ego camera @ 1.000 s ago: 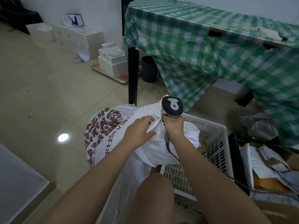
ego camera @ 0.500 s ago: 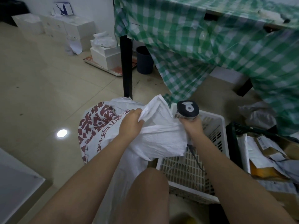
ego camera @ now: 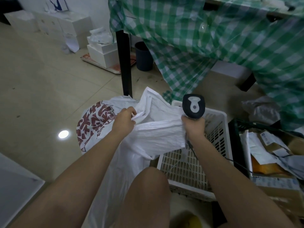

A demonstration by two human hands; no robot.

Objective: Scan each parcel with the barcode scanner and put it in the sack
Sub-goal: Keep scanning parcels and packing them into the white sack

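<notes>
A white woven sack (ego camera: 148, 137) with dark red print stands on the floor in front of my knee. My left hand (ego camera: 124, 120) pinches the left side of its rim. My right hand (ego camera: 194, 127) grips the handle of the black barcode scanner (ego camera: 193, 106) and also holds the right side of the rim, so the sack's mouth is stretched between both hands. Several parcels (ego camera: 269, 152), white and brown mailers, lie in a dark crate at the right. What is inside the sack is hidden.
A white slotted plastic basket (ego camera: 218, 129) stands right of the sack, the scanner's cable running over it. A black table leg (ego camera: 125, 63) and a green checked tablecloth (ego camera: 213, 38) rise behind. White boxes (ego camera: 103, 53) and a dark bin (ego camera: 144, 56) sit farther back.
My hands have moved apart, pulling the sack's rim wider. The scanner has shifted to the right, over the basket's edge.
</notes>
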